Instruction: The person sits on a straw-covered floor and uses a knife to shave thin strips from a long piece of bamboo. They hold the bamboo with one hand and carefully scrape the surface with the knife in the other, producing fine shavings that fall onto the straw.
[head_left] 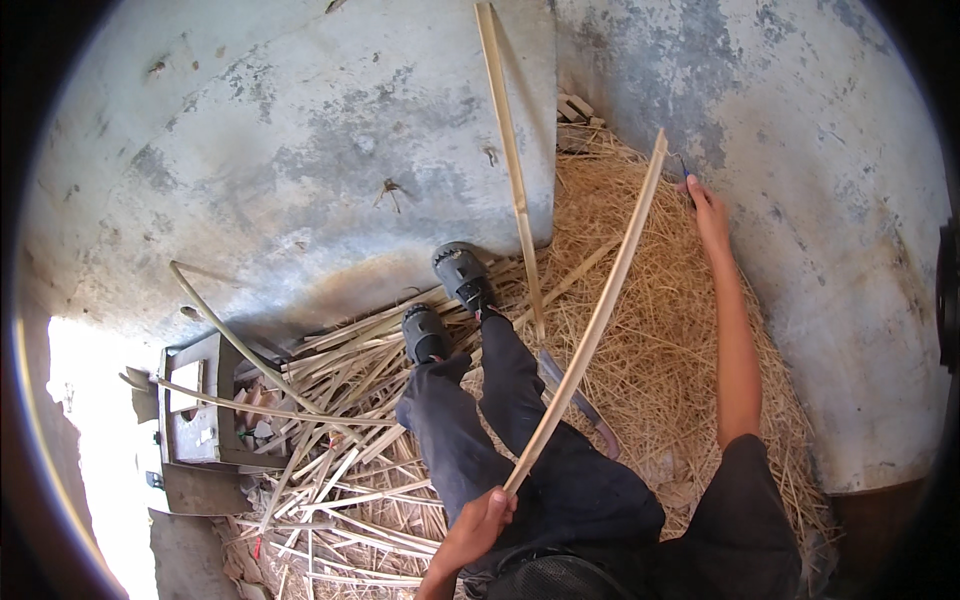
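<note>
My left hand (pixel 482 522), low in the middle of the head view, is closed around the near end of a long split bamboo strip (pixel 600 310). The pale strip slants up and away to the right, its far end free in the air. Out at the right by the wall, my right hand (pixel 708 210) is closed on a small thin tool with a blue part (pixel 686 172); its exact kind is too small to make out. That tool is close to the strip's far end, with a gap between them. A curved blade with a brown handle (pixel 600 432) lies beside my leg, partly behind the strip.
Shavings and straw (pixel 640 370) cover the floor at right. Loose bamboo strips (pixel 350 370) are heaped left of my dark shoes (pixel 458 272). One tall strip (pixel 510 150) leans on the grey wall (pixel 300 130). An open wooden box (pixel 205 440) holds scraps at left.
</note>
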